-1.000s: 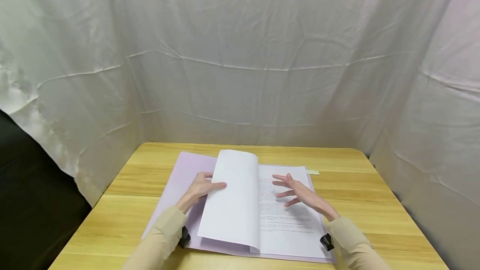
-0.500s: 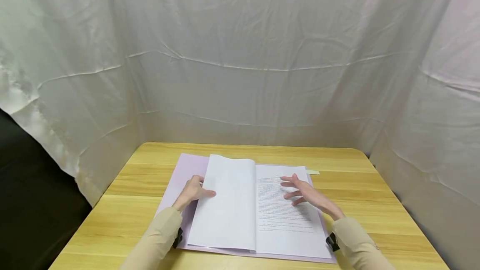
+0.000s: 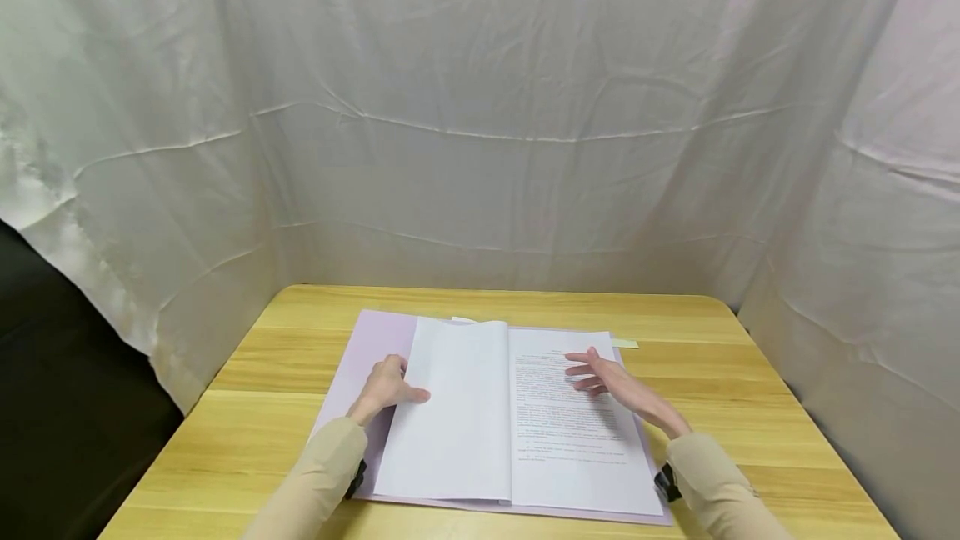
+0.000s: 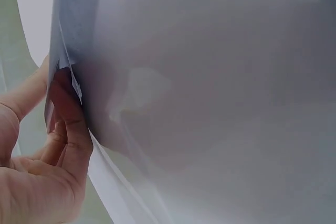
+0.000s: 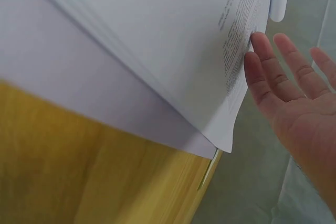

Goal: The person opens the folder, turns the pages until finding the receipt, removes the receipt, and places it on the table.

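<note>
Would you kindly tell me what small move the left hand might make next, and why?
I'd probably press the blank page down onto the lilac cover, then slide the left hand free: the page spreads over the cover, but the thumb is on top and the fingers are behind its edge, so that edge cannot lie flat. The right hand holds nothing.

you have two hands in view, one left hand (image 3: pixel 386 386) and one right hand (image 3: pixel 628 387), two beige sleeves (image 3: pixel 322 469) and two black wrist pieces (image 3: pixel 356 480). before you are one lilac folder (image 3: pixel 375 348), one pale tab (image 3: pixel 626 344) and two page faces, one blank page (image 3: pixel 457 407) and one printed page (image 3: pixel 570 482); the stacked sheets (image 5: pixel 73 11) you cannot count. you have one wooden table (image 3: pixel 727 407).
</note>
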Available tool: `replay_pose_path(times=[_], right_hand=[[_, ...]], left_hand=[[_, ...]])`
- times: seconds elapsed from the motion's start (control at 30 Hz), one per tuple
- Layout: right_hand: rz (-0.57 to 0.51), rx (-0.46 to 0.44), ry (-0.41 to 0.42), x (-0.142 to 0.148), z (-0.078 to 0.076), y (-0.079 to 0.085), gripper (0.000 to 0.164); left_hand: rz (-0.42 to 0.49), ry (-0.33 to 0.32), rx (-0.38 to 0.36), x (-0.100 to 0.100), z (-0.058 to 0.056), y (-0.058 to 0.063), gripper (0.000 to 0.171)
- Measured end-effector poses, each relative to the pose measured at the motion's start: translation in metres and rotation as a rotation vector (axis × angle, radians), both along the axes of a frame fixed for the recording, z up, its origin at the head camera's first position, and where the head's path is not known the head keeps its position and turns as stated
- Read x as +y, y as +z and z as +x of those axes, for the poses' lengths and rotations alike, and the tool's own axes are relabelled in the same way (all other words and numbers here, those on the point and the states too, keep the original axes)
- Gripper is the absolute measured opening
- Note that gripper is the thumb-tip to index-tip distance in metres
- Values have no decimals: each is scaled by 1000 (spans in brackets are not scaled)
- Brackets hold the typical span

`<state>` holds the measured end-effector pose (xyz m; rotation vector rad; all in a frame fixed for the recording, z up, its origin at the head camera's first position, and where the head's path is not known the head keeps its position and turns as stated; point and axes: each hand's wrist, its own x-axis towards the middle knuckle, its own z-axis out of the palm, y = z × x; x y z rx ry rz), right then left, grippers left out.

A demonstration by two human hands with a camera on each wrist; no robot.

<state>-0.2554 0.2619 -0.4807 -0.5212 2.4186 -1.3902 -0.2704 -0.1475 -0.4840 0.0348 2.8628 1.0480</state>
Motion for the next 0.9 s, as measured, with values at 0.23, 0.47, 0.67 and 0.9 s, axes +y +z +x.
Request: replay_pose_path(times=[0.23,0.47,0.67,0.9], right_hand=[[1,3,-16,2,-1,-2,65],[5,-1,-37,3,-2,-1,64],[16,12,-44,6,-3,0,64],[37,41,-97,12,-12,-4,62]], left_hand=[[-12,-9,47,1,1,-4,59],[-52,2,71,3,4,-6,68],[-38,1,98,2,5,-8,75],[-13,-28,183,2,6,-12,78]])
